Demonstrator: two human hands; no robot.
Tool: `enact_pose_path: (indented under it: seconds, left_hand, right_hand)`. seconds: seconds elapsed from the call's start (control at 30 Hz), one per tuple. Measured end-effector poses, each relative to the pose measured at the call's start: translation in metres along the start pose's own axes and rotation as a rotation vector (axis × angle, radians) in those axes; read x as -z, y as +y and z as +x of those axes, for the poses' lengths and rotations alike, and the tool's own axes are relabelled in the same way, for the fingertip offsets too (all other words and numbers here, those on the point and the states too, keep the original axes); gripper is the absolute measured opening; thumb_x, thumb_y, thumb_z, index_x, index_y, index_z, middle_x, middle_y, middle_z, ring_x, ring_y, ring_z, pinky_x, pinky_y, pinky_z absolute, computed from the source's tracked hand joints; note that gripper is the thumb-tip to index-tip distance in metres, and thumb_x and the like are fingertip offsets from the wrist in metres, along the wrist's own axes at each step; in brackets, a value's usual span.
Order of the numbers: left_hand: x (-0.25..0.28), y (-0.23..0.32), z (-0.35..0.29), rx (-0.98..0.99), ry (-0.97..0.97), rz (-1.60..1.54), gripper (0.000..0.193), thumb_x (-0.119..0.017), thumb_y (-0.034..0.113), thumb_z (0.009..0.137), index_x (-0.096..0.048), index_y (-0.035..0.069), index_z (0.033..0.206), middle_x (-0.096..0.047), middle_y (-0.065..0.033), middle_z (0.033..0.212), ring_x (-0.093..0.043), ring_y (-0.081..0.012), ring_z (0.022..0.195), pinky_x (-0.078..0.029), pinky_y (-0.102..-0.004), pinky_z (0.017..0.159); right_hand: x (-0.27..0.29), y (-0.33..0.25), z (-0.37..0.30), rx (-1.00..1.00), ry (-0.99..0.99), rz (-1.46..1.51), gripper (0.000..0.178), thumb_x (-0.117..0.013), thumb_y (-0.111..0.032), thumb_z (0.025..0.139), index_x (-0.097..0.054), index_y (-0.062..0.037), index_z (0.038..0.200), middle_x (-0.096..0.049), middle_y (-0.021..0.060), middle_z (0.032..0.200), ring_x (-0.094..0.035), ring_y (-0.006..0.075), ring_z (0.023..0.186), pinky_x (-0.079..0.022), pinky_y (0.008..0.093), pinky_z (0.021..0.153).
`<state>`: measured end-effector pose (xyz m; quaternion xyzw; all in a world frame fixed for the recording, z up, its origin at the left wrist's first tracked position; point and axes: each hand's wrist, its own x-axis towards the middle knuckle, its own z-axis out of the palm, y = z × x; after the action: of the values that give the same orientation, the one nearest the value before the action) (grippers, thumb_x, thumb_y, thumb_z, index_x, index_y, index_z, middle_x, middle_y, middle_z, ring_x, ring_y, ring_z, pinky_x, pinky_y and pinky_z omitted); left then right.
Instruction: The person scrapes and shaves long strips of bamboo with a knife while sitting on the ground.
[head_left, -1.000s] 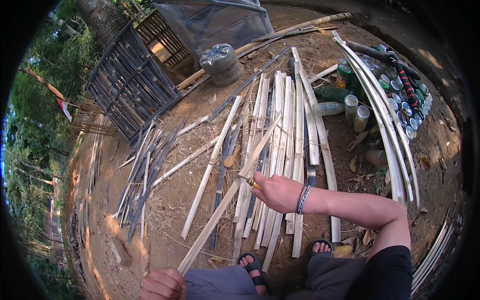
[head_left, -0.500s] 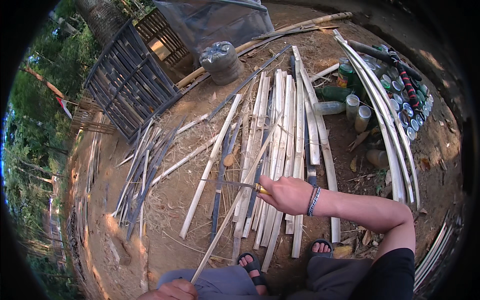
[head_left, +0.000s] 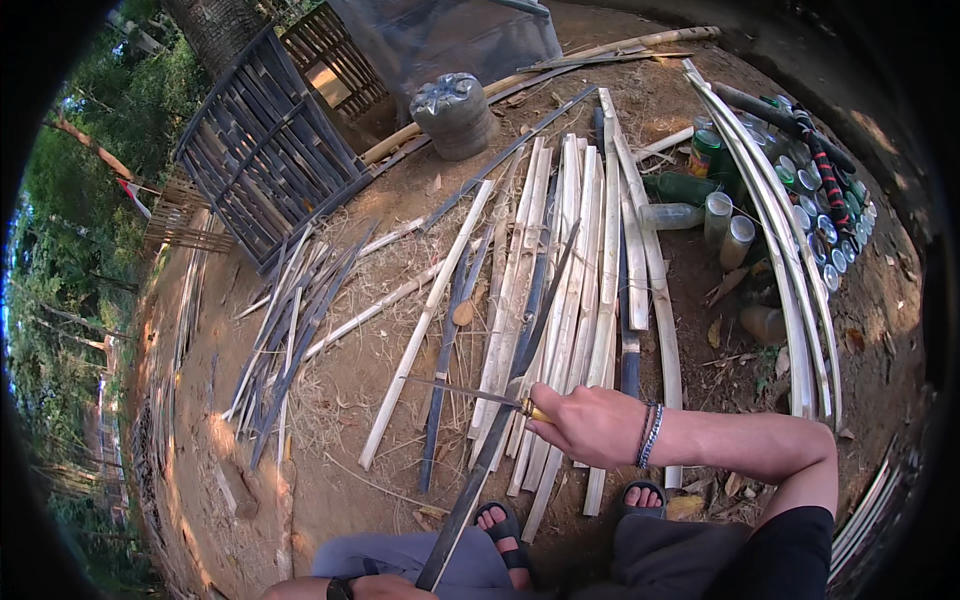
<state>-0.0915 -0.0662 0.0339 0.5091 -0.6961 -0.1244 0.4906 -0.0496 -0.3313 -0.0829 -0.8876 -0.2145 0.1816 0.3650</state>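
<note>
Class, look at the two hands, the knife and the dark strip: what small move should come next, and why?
Probably slide the knife lightly along the dark strip, stopping well short of the left hand. The right hand grips the handle, the blade crosses the strip, and the left hand holds its near end.

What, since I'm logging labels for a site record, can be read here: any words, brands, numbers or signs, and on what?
No text can be read.
Green container: its coloured marking is too small and blurred to read.
Bottles: no legible label.
Knife, strip: no lettering visible.
</note>
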Motion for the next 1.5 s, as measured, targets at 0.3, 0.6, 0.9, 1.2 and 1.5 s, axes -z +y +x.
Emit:
enact_pose_path:
  seconds: [0.3,0.6,0.9,1.2,1.5]
  left_hand:
    - [-0.003,-0.005,-0.005,-0.06,-0.14,-0.03,0.025,-0.054,0.005,0.077,-0.046,0.012,0.054,-0.04,0.0,0.057,-0.043,-0.0155,0.051,-0.028,-0.0307,0.045]
    - [0.001,-0.005,-0.009,-0.063,-0.115,0.007,0.02,-0.058,0.011,0.068,-0.044,0.013,0.054,-0.04,0.0,0.057,-0.044,-0.0159,0.052,-0.029,-0.0306,0.046]
    - [0.003,-0.006,-0.006,-0.046,-0.096,-0.044,0.022,-0.055,0.007,0.075,-0.045,0.013,0.056,-0.041,0.0014,0.056,-0.043,-0.0143,0.049,-0.028,-0.0295,0.044]
    - [0.002,0.007,-0.005,0.079,0.287,-0.049,0.044,-0.058,0.015,0.082,-0.033,0.017,0.047,-0.03,0.005,0.046,-0.03,-0.0118,0.038,-0.023,-0.0299,0.043]
    - [-0.019,0.016,-0.009,0.111,0.794,-0.047,0.047,-0.068,0.021,0.077,-0.034,0.014,0.045,-0.032,0.0023,0.041,-0.027,-0.0126,0.035,-0.025,-0.0294,0.043]
  right_hand:
    - [-0.004,-0.004,-0.018,0.039,0.001,-0.022,0.03,-0.046,-0.029,0.099,-0.041,-0.0001,0.094,-0.055,0.0206,0.052,-0.062,0.0414,0.056,-0.051,0.0492,0.05]
    - [-0.001,0.01,-0.023,-0.071,-0.007,-0.061,0.029,-0.044,-0.03,0.099,-0.04,-0.0008,0.097,-0.056,0.0203,0.053,-0.061,0.0434,0.057,-0.051,0.0511,0.051]
    - [-0.01,0.044,-0.001,-0.165,0.11,0.041,0.029,-0.044,-0.026,0.099,-0.039,0.002,0.095,-0.058,0.0246,0.058,-0.062,0.0458,0.062,-0.051,0.0518,0.057]
    - [-0.011,0.054,0.016,-0.202,0.145,0.092,0.032,-0.04,-0.027,0.101,-0.04,0.0044,0.095,-0.059,0.0254,0.059,-0.062,0.0454,0.061,-0.052,0.0517,0.057]
    - [-0.008,0.059,0.033,-0.238,0.143,0.093,0.033,-0.041,-0.028,0.101,-0.04,0.0049,0.097,-0.06,0.027,0.062,-0.065,0.0451,0.067,-0.054,0.0501,0.06]
